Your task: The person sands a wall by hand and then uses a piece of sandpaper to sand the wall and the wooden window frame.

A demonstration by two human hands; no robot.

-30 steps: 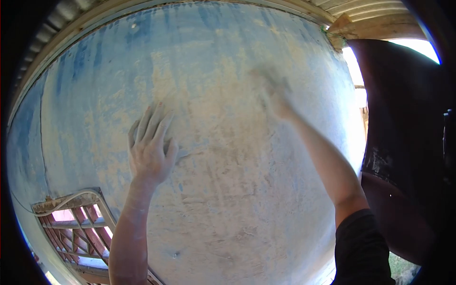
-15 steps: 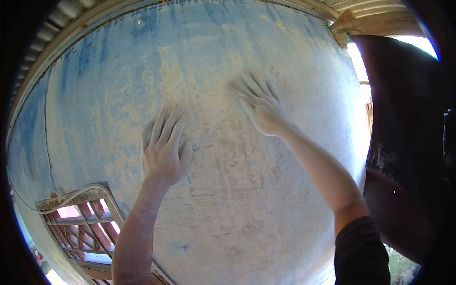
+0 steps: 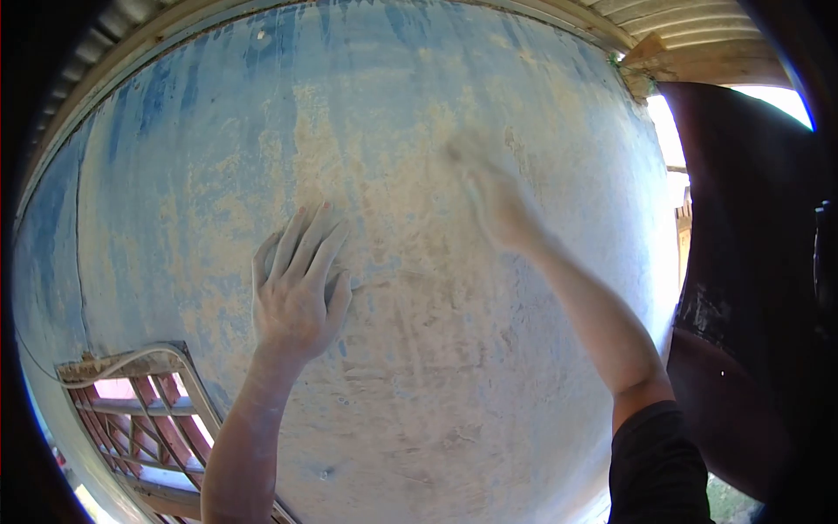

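Observation:
A large wall [image 3: 410, 349] with worn blue paint and pale, patchy areas fills the middle of the view. My left hand [image 3: 298, 293] lies against it left of centre, palm to the surface, fingers spread and pointing up, with pale dust on the skin. Higher and to the right, my right hand [image 3: 499, 199] is at the wall, smeared by motion. Its fingers are too blurred to make out, and whether it holds anything cannot be seen.
A window opening [image 3: 148, 419] with a grille is at lower left, with a pale cable [image 3: 131, 356] over its top. Dark sheeting [image 3: 742, 262] hangs at right. A wooden beam [image 3: 716, 65] and corrugated roofing [image 3: 672, 22] are at upper right.
My right hand has blurred and shifted slightly right and down; its spread fingers no longer show clearly. My left hand stays at nearly the same place on the wall. The view has shifted slightly.

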